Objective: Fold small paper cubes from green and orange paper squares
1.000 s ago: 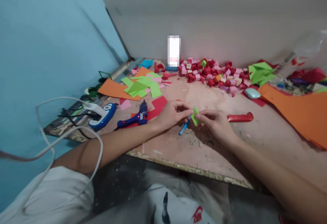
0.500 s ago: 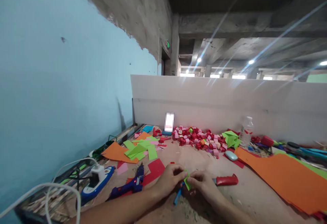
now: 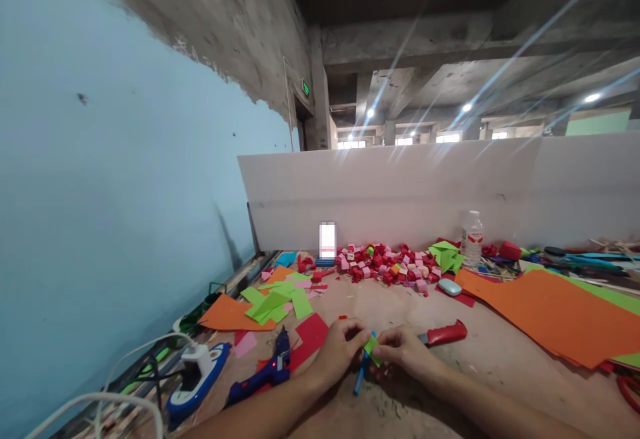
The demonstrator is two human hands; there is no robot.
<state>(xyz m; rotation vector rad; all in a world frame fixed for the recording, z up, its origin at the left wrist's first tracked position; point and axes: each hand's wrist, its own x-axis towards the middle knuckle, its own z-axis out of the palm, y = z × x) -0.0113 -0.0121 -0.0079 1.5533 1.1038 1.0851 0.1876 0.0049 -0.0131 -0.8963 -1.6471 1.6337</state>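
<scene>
Between my two hands is a small piece of green paper point(image 3: 371, 345), pinched by the fingertips from both sides. My left hand point(image 3: 345, 349) is closed on its left edge, thumb and forefinger together. On the other edge, my right hand point(image 3: 403, 351) is closed with thumb and fingertips. A thin blue stick point(image 3: 359, 381) lies under the paper and sticks out below it; whether any finger touches it I cannot tell. Just beyond my right hand lies a knife with a red handle point(image 3: 447, 333). Left of my left hand are red paper point(image 3: 311, 335) and a blue glue gun point(image 3: 267, 370).
A pile of red and pink paper cubes point(image 3: 385, 264) spreads along the back, by a lit phone point(image 3: 327, 242). Green paper pieces point(image 3: 273, 304) lie left. On the right are orange sheets point(image 3: 545, 319), a pale mouse-shaped object point(image 3: 449, 286) and a bottle point(image 3: 473, 239). A power strip point(image 3: 200, 385) sits front left.
The view has turned slightly to the right. The green paper has tilted between my fingertips and now shows a broader face. Both hands keep their pinch on it.
</scene>
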